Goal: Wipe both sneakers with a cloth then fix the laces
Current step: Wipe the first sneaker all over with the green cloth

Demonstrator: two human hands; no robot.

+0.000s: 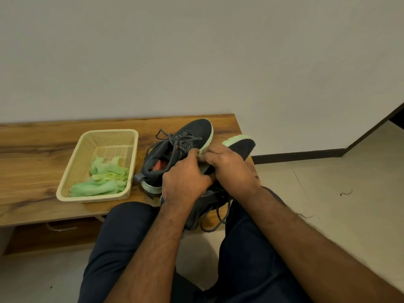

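Both hands over held sneaker point(238, 147), off the bench's point(32, 171) right end above the lap. Left hand point(185, 178) and right hand point(229, 167) curled, fingertips meeting, probably pinching a lace; hidden. Second sneaker point(185, 138) on bench. Green cloth point(102, 178) in basket point(72, 171). No readable branding.

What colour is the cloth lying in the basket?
Light green; the cloth shows best in the head view.

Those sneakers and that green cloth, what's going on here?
A seated person holds one dark sneaker over their lap, both hands at it: left hand and right hand seem to work its laces. The other sneaker sits on the wooden bench. The green cloth lies in a basket, so wiping looks done.
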